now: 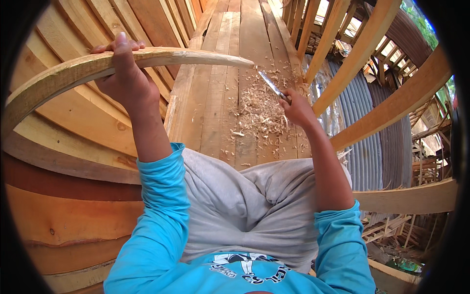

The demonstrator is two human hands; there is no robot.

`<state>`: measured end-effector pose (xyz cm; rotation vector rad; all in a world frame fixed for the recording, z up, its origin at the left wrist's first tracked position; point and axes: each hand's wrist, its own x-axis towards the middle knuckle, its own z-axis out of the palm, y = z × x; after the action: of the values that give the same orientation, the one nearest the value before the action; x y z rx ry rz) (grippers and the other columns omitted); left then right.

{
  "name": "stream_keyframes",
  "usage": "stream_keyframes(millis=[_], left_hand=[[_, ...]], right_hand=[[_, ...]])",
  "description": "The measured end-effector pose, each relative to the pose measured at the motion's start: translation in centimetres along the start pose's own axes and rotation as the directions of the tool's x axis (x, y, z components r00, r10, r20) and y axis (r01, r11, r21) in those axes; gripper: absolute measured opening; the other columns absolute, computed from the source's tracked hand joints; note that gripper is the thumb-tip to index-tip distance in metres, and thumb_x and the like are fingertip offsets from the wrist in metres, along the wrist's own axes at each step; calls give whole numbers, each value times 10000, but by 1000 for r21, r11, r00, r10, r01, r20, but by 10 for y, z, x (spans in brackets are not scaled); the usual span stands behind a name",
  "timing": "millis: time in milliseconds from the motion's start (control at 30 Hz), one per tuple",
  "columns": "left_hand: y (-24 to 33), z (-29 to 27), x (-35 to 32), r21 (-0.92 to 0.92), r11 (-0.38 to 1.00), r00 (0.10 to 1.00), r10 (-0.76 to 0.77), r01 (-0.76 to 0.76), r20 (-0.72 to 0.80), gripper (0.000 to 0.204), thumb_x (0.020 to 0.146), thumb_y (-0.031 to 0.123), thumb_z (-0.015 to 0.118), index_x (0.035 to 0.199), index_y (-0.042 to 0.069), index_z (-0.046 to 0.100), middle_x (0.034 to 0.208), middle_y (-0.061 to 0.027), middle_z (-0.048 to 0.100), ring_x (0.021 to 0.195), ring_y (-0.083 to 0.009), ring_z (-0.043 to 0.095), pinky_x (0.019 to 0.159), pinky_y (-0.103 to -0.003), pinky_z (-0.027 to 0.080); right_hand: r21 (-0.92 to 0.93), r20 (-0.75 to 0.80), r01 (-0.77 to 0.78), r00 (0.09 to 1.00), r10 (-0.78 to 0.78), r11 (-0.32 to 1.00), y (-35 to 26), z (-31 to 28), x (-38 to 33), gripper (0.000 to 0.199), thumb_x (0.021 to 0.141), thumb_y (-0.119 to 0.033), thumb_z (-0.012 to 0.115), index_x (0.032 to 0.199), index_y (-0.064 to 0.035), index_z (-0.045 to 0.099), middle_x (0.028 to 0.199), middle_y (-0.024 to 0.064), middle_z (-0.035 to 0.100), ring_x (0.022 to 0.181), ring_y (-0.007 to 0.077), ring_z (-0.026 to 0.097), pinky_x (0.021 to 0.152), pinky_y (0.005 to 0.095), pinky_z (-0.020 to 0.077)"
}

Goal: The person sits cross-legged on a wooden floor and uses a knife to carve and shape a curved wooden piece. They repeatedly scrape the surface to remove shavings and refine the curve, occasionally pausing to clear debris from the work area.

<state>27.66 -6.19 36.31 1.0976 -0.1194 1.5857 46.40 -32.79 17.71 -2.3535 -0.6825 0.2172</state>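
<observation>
My left hand [128,73] is wrapped round a long wooden pole [181,56], which looks curved here and tapers to a pale, whittled tip at its right end. In my right hand [297,109] is a knife [273,85], gripped by its handle, with the blade slanting up and left. The blade's point is just below the pole's tip and looks apart from it. Beneath the knife, curled wood shavings [262,110] are scattered over the plank floor [208,108].
Stacked planks [73,210] form a wall along my left. Upright wooden posts [357,63] line the right side, with corrugated metal sheets [362,137] beyond and below them. My legs [230,196] in grey trousers are bent in front of me. Scrap wood [399,230] lies at the lower right.
</observation>
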Motion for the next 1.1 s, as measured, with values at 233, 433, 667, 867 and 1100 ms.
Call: stream_keyframes(millis=[233,433,667,867,1100], left_hand=[[-27,-44,-7,124,992,998,16,-10,-54,296,853,28,687,993,118,442,784,-41,513,718,-154,544,746,-424,523],[-39,-58,-9,187,982,1000,-25,28,-15,326,829,40,724,1006,93,455,768,-40,538,720,-149,567,744,-422,537],[-57,-71,-6,289,957,1000,1,-3,8,395,809,40,747,1077,42,456,723,-59,607,694,-156,599,768,-428,559],[-61,-71,-8,227,974,999,-29,18,46,373,811,18,743,1050,69,461,737,-35,588,696,-144,587,738,-431,557],[-64,-81,-6,161,987,997,-15,3,74,338,818,-8,726,1019,85,470,737,-27,579,706,-135,577,742,-441,547]], right_hand=[[-45,580,277,789,-201,960,44,92,6,215,869,-107,697,1073,-53,660,935,154,696,875,326,661,770,424,502],[-21,723,426,631,-280,905,36,147,-10,209,824,-118,749,1014,-50,697,928,163,695,883,335,664,781,442,512],[-30,454,151,883,-121,988,58,98,34,193,841,-101,727,1025,-45,711,868,142,706,821,283,683,743,404,524],[16,846,377,488,-214,926,67,115,8,269,736,-33,773,1002,-71,754,925,81,749,843,204,707,760,337,546],[-79,392,155,913,-112,985,52,99,31,180,779,-110,780,957,-93,769,842,105,727,784,248,693,717,404,521]])
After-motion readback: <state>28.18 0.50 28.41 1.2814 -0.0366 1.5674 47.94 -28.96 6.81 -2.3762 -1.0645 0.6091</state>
